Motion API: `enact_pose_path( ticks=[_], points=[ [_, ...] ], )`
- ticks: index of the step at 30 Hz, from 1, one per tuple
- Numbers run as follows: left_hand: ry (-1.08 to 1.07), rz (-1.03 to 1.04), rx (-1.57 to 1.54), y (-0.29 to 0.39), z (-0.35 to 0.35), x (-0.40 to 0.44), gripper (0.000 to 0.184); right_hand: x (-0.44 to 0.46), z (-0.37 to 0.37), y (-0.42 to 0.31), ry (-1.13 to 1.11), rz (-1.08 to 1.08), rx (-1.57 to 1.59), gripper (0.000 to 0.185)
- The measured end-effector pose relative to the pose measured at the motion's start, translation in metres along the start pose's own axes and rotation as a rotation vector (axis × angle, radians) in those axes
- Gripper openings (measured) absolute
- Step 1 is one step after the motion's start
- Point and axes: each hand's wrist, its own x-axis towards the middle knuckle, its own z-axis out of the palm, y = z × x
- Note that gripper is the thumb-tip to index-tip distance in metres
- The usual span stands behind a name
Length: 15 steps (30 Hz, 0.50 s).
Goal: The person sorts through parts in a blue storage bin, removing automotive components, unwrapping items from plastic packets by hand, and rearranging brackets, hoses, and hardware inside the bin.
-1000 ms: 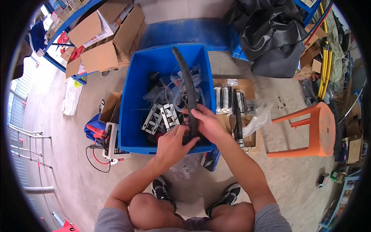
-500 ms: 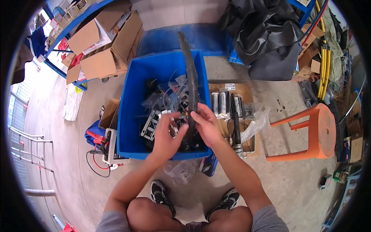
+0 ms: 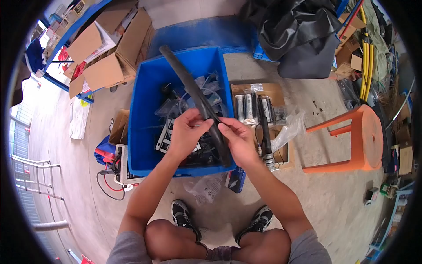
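Note:
A long black tube [image 3: 189, 83] slants across the blue bin [image 3: 143, 105], its far end near the back rim and its near end by the front rim. My left hand [image 3: 189, 132] grips the tube's left side with thumb and fingers closed. On its other side, my right hand [image 3: 237, 137] pinches the tube close to the left hand. Beneath the tube, the bin holds clear plastic bags and tubing [image 3: 211, 88] and a white slotted bracket [image 3: 164, 140], partly hidden by my left hand.
A cardboard tray [image 3: 274, 93] with wrapped cylinders lies right of the bin. Farther right is an orange stool [image 3: 361, 136]. Open cardboard boxes [image 3: 103, 70] stand at the back left. A device with cables [image 3: 124, 165] touches the bin's left side. Black sheeting [image 3: 303, 35] hangs behind.
The tube has tilted, its far end swinging left. My left hand, open beside it half a second ago, has closed on it. The view has shifted slightly.

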Motion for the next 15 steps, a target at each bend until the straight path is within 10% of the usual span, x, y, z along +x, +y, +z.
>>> enact_pose_path(
  ticks=[12,15],
  points=[
    [-0.029,-0.166,-0.041,0.013,-0.004,-0.001,0.03,0.0,0.012,0.024,0.125,-0.297,-0.342,0.021],
    [-0.142,0.136,0.201,0.009,-0.005,-0.001,0.048,-0.008,0.003,-0.006,0.103,0.021,-0.02,0.027]
  ],
)
